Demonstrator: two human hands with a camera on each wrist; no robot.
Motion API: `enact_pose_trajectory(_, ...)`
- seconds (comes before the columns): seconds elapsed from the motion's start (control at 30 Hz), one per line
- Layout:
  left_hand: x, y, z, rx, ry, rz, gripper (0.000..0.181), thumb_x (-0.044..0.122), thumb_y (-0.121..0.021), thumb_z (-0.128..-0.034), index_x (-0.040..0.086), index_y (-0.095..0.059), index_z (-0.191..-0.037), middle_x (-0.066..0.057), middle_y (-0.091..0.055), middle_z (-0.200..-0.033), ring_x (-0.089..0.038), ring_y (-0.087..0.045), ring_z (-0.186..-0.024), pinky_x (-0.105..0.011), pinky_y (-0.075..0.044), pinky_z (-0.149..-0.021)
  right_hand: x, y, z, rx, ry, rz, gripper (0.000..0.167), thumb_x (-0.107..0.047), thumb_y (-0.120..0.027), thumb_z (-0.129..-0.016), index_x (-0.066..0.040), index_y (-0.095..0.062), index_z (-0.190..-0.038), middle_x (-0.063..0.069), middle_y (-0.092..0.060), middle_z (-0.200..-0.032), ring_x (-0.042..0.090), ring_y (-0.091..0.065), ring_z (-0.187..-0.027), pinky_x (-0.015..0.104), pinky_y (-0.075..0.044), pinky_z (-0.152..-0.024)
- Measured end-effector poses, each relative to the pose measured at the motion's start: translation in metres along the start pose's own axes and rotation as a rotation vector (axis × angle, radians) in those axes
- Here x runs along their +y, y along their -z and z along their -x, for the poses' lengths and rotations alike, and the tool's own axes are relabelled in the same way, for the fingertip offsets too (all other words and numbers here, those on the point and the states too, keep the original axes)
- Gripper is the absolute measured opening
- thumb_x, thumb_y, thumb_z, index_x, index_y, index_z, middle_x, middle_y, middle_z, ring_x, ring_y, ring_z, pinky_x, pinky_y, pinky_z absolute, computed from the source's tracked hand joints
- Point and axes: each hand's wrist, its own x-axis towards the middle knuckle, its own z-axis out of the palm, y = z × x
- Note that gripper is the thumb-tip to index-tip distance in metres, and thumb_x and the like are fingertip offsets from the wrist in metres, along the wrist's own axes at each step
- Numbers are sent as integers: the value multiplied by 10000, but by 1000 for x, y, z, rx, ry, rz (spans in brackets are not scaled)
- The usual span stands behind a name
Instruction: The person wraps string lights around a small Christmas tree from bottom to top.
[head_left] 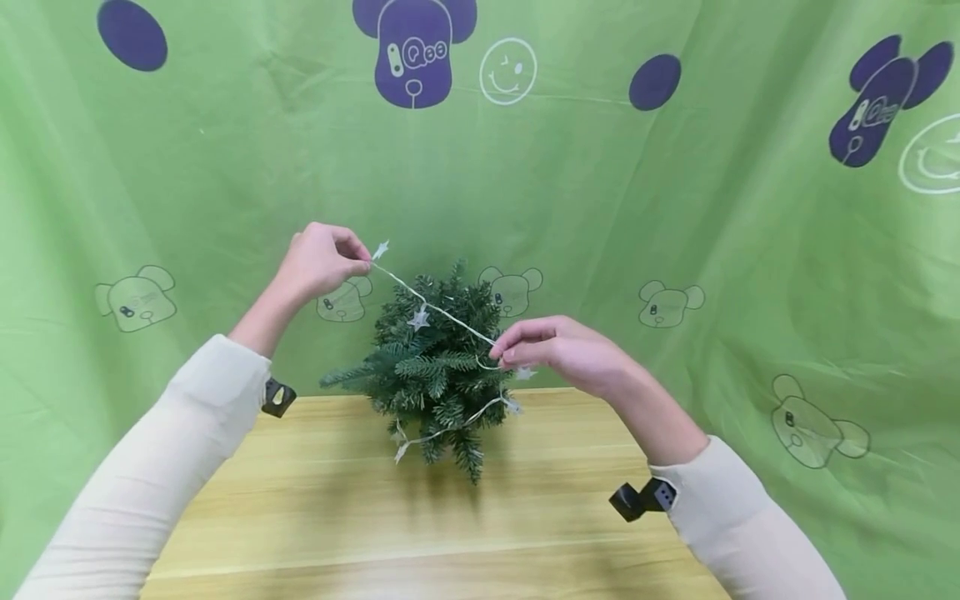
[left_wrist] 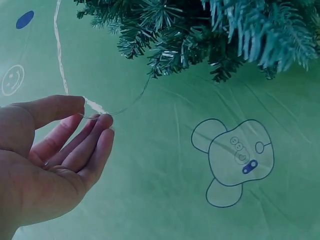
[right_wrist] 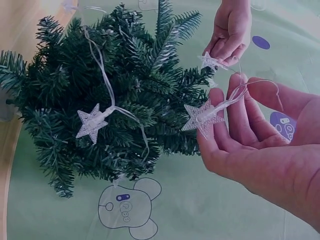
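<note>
A small green artificial Christmas tree [head_left: 442, 367] stands on the wooden table, with a string of star lights [head_left: 450, 317] around it. My left hand [head_left: 322, 258] pinches the thin clear wire at the tree's upper left, close to one star [head_left: 382, 249]. To the right of the tree, my right hand [head_left: 566, 350] pinches the same string, and the stretch between both hands runs slantwise across the treetop. In the right wrist view a clear star [right_wrist: 202, 118] lies against the right fingers, and another star [right_wrist: 92, 123] hangs over the branches. The left wrist view shows thumb and fingertips meeting on the wire [left_wrist: 95, 106].
The light wooden table [head_left: 337, 517] extends in front of the tree. A green cloth [head_left: 225, 183] printed with bears and smiley faces hangs behind and at both sides. Each wrist carries a small black camera, such as the one on the right [head_left: 641, 498].
</note>
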Motion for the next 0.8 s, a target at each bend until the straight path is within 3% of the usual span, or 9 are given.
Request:
enact_pose_trajectory(0.17,-10,1,10,-73,8,-15,176,155,-731,-915,82,-713,-1073,-131,-733,-1126,-298,-636,-1059,-533,-483,-1002,6,1,0,-19,-15,-37,310,-177,-619,-984,21,-638,-1221,145,-682,-996,240,-644,-886,404,-553,-885)
enact_pose_trajectory(0.3,-19,0,19,-128,-5,-48,169,171,-738,-908,95,-720,-1058,-113,-744,-1119,-302,-644,-1048,-519,-499,-945,10,5,4,-17,-33,-45,310,-182,-616,-987,25,-636,-1216,116,-645,-880,206,-610,-820,378,-539,-859)
enact_pose_trajectory(0.43,-26,-2,27,-160,-7,-59,173,195,-745,-903,105,-722,-1049,-101,-750,-1113,-302,-655,-1039,-515,-505,-933,12,8,7,-20,-34,-45,338,-183,-620,-987,54,-620,-1228,88,-638,-862,188,-599,-798,362,-540,-841)
enact_pose_trajectory(0.6,-32,-8,33,-170,-26,-62,164,183,-740,-905,108,-720,-1049,-97,-753,-1102,-298,-664,-1040,-534,-504,-967,13,12,10,-18,-40,-59,291,-183,-660,-960,7,-651,-1179,75,-636,-864,159,-576,-754,298,-520,-753)
enact_pose_trajectory(0.8,-36,-16,37,-184,-39,-47,157,171,-748,-903,118,-726,-1049,-88,-758,-1107,-291,-685,-1035,-535,-520,-977,16,19,14,8,-55,-61,280,-181,-683,-941,-15,-662,-1166,75,-649,-916,172,-593,-803,331,-529,-806)
